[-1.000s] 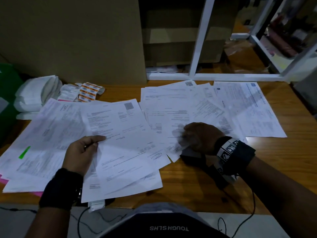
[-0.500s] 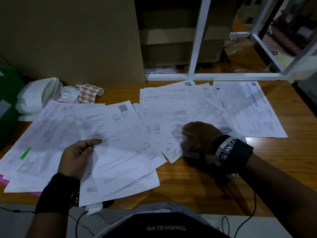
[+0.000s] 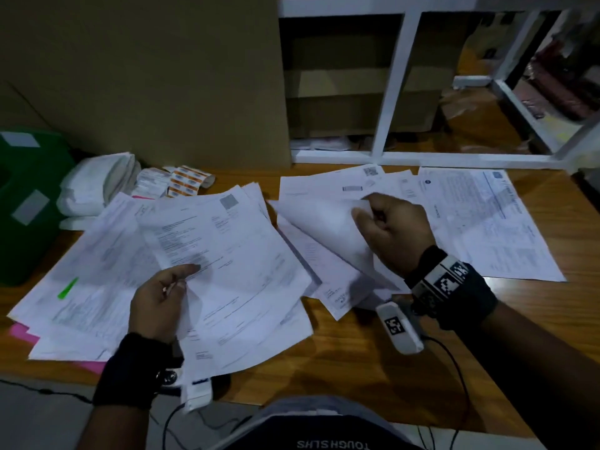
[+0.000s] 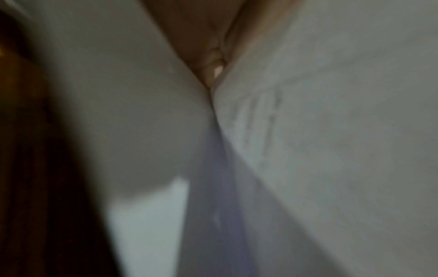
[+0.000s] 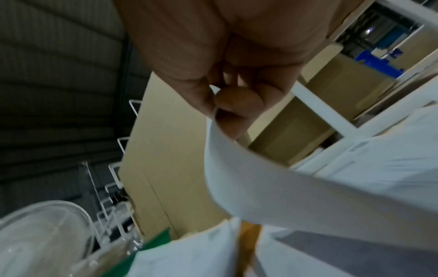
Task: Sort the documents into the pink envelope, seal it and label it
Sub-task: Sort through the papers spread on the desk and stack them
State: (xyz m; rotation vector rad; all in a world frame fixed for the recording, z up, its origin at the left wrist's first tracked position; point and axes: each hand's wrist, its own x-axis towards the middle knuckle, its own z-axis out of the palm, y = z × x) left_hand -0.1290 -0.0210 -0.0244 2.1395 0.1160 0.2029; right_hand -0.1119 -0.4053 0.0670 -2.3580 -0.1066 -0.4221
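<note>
Across the wooden desk (image 3: 373, 358), both hands were gripping sheets from the spread of printed documents.

Near the left, the left hand (image 3: 159, 303) pinched a fanned sheaf of printed pages (image 3: 233, 271) between thumb and curled fingers, holding it above the desk's near edge. Further right, the right hand (image 3: 394, 232) pinched the corner of a single white sheet (image 3: 328, 228) between thumb and fingertips (image 5: 237, 101) and curled it up off the loose papers (image 3: 487, 222) lying flat toward the far right. Under the left-hand stack of documents (image 3: 91, 280), the pink envelope (image 3: 22, 332) showed only as a strip and a corner at the desk's near left edge. At the far left lay folded white material (image 3: 94, 183) beside a strip of orange-and-white labels (image 3: 186, 181), with a green bin (image 3: 19, 228) past them.
</note>
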